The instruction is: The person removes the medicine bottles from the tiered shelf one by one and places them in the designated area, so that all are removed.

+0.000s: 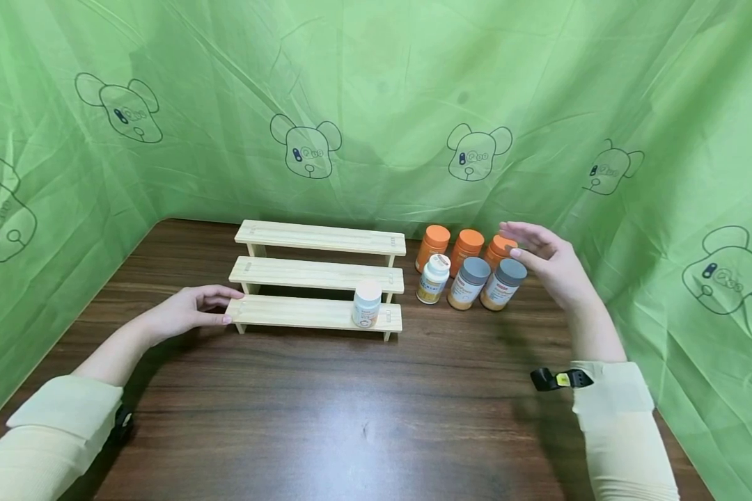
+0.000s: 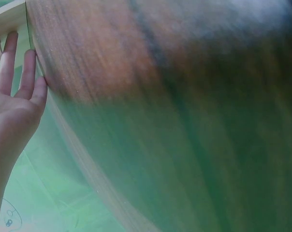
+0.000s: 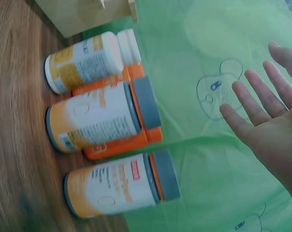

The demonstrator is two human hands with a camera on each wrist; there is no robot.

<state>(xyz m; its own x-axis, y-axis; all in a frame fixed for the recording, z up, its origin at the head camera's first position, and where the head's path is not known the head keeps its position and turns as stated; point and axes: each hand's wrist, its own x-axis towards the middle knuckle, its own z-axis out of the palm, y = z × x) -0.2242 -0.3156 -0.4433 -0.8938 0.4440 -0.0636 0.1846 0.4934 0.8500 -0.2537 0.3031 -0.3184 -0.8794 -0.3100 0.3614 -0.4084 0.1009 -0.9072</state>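
A three-step wooden display rack (image 1: 313, 313) stands on the table. My left hand (image 1: 184, 313) holds the left end of its lowest step, thumb toward the front corner and fingers behind. In the left wrist view, the fingers (image 2: 27, 77) reach to the wood; the thumb is out of sight. One white bottle (image 1: 367, 306) stands upright near the right end of that step. My right hand (image 1: 551, 268) hovers beside the grey-lidded bottles (image 1: 503, 285), holding nothing. The right wrist view shows its fingers (image 3: 256, 91) spread and apart from the bottles.
Right of the rack, a white-capped bottle (image 1: 432, 280) stands in the front row with two grey-lidded ones. Behind them are three orange bottles (image 1: 435, 247). Green curtains (image 1: 376, 83) surround the brown wooden table (image 1: 326, 410) at the back and sides.
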